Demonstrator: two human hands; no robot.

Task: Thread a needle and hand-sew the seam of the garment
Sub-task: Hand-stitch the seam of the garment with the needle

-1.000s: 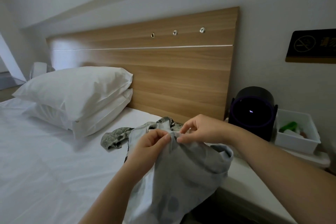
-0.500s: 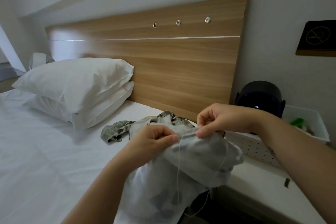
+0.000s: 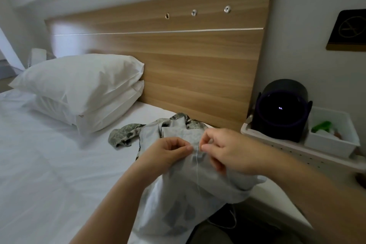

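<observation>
If the loose, hanging thread is pulled too fast by the right hand, it may be tangled or snapped. The garment is draped on the bed's near right edge, its fold pinched by the left hand, the thread's top by the right; the needle cannot be made out.

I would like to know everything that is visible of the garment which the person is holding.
The garment is thin, pale grey-blue cloth with darker blotches, crumpled. Its far end, with a greenish print, lies on the white bed; the near part hangs toward the person. The left hand pinches a raised fold and the right hand pinches it close beside. A light thread hangs down from between them.
</observation>
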